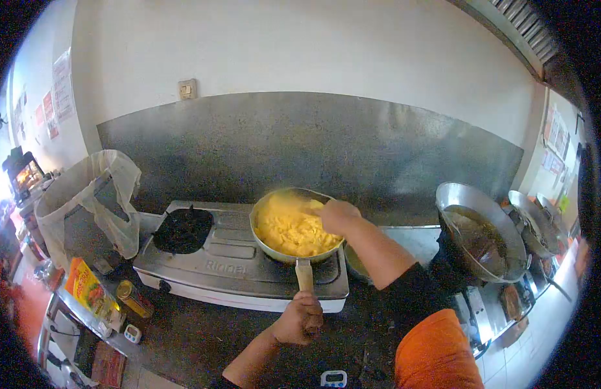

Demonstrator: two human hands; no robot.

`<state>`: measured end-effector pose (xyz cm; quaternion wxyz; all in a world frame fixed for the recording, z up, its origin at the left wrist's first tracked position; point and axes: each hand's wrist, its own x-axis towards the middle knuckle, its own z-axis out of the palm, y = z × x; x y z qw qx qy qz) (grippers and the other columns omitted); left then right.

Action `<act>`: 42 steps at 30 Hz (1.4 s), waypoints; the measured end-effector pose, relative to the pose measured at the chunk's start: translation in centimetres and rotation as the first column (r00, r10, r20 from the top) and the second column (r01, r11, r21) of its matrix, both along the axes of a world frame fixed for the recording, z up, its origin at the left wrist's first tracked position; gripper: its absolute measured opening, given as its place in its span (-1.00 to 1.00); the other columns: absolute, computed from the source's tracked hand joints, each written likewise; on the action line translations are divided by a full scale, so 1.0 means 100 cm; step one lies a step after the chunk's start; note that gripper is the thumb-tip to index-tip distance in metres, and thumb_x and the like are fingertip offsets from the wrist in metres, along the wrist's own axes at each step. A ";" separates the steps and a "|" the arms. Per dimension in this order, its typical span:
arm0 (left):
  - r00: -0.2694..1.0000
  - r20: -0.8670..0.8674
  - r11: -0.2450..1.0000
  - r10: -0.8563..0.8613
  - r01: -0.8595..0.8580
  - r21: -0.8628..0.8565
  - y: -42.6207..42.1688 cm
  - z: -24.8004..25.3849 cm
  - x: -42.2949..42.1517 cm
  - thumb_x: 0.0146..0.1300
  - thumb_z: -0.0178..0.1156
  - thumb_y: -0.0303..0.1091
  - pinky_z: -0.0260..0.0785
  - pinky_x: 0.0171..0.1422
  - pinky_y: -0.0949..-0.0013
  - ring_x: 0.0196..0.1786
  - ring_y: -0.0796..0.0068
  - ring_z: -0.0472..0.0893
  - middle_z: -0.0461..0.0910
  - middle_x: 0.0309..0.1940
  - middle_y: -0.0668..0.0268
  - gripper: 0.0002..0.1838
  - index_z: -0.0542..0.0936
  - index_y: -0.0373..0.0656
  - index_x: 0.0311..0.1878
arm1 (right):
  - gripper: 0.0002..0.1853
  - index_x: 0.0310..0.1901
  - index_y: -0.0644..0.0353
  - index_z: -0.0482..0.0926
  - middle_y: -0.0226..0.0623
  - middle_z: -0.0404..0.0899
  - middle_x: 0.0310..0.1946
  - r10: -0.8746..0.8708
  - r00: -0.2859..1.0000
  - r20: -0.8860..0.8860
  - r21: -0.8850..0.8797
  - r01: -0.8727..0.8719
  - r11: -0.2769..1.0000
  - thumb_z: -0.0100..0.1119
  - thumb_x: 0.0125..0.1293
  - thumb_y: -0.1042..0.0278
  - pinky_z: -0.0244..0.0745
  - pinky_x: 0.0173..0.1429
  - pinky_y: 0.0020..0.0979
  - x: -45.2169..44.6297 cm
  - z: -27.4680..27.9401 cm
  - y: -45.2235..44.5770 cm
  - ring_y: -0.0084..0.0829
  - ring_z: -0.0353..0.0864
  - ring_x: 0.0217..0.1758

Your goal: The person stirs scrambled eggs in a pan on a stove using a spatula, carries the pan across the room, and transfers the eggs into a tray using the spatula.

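Head view, pan (288,258), stove (230,250), dark counter (209,330), white wall (313,52)

You have one left hand (300,318) and one right hand (342,217) here. Before you are one pan (277,255), one stove (232,259) and, far, one wall switch (187,89); two timers (333,378), one near, one left; one tin (133,299) and one pouch (91,293) at left; at least three metal vessels (467,199) at right.
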<state>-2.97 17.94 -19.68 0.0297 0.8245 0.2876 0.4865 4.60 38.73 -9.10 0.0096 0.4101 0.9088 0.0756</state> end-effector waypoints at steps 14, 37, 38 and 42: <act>0.978 0.197 0.877 -0.066 0.151 -0.457 0.009 -0.043 -0.002 -0.56 0.17 -0.30 0.24 -0.18 0.24 -0.38 0.30 0.43 0.39 -0.59 0.41 -0.78 0.39 -0.06 -0.69 | -0.79 -0.33 0.00 0.62 -0.23 0.58 -0.36 -0.004 0.999 -0.046 0.157 0.011 0.988 0.07 -0.06 0.34 0.49 -0.20 -0.22 -0.008 0.067 -0.038 -0.19 0.58 -0.25; 0.994 0.015 0.986 -0.105 0.106 -0.131 0.006 -0.020 -0.012 -0.57 0.17 -0.29 0.22 -0.12 0.17 -0.34 0.26 0.43 0.42 -0.53 0.34 -0.74 0.42 -0.11 -0.65 | -0.74 -0.18 -0.20 0.58 -0.21 0.56 -0.24 -0.024 0.993 -0.116 0.028 0.027 0.999 0.00 0.07 0.14 0.43 -0.04 -0.18 0.013 0.033 0.065 -0.15 0.54 -0.16; 0.994 -0.012 0.987 -0.111 0.109 -0.115 0.008 -0.024 -0.013 -0.58 0.16 -0.28 0.22 -0.11 0.17 -0.32 0.26 0.43 0.42 -0.52 0.34 -0.74 0.42 -0.11 -0.65 | -0.73 -0.16 -0.22 0.57 -0.22 0.56 -0.22 0.009 0.991 -0.134 -0.004 -0.010 1.000 0.01 0.08 0.13 0.43 -0.04 -0.19 0.014 0.028 0.074 -0.15 0.54 -0.16; 0.989 -0.057 0.986 -0.139 0.132 -0.101 0.006 -0.027 -0.011 -0.58 0.16 -0.23 0.21 -0.08 0.17 -0.29 0.24 0.43 0.43 -0.50 0.35 -0.71 0.40 -0.12 -0.65 | -0.72 -0.09 -0.24 0.54 -0.26 0.56 -0.19 0.091 0.973 -0.213 -0.140 -0.123 0.983 0.07 0.12 0.15 0.38 -0.02 -0.28 0.016 0.013 0.105 -0.20 0.53 -0.13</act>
